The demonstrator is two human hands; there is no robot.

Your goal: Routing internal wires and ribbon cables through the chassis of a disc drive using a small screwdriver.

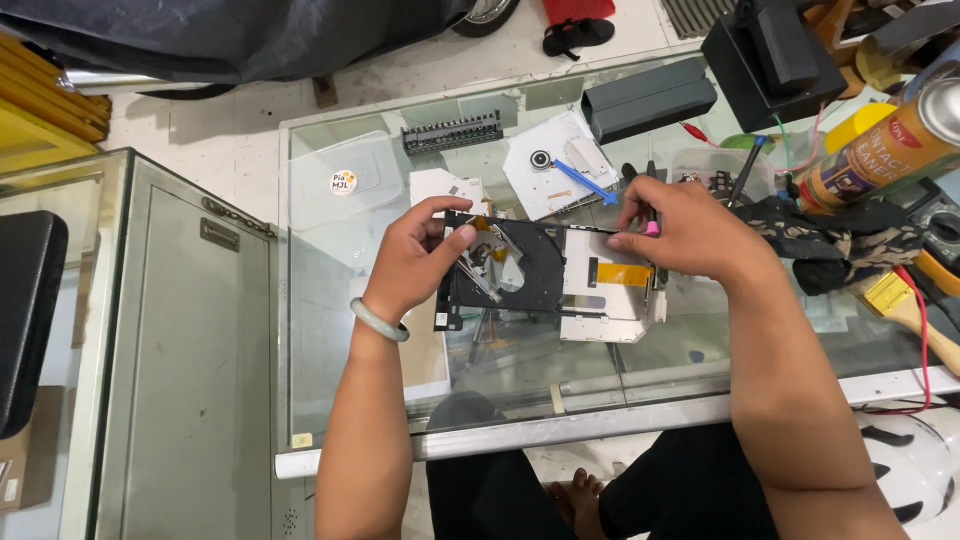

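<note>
Nearest the camera, the person's knees and a bare foot [578, 495] show under the glass desk [330, 330], whose pale front rim runs across the lower part of the view. Above the glass both hands hold an opened optical disc drive [545, 275], lifted just over the desk's middle and lying roughly flat. The left hand [420, 255], with a pale green bangle [378, 320] on its wrist, grips the drive's black left end, thumb on top and fingers curled over the far edge. The right hand [690, 235] pinches the far right edge of the silver metal part, where an orange strip [624, 273] lies (a ribbon cable or tape, it is hard to tell which); something small and pink [652, 228] shows at its fingertips. Farther back on the glass lie a white plate with a round bearing-like part and a blue stick [585, 183], a black toothed strip [452, 133], a clear plastic lid [345, 180] and a dark grey box [648, 98]. To the right are a dark patterned cloth [820, 240] and an orange spray can [880, 150]. Beyond the desk is a tiled floor with a black sandal [577, 35].
</note>
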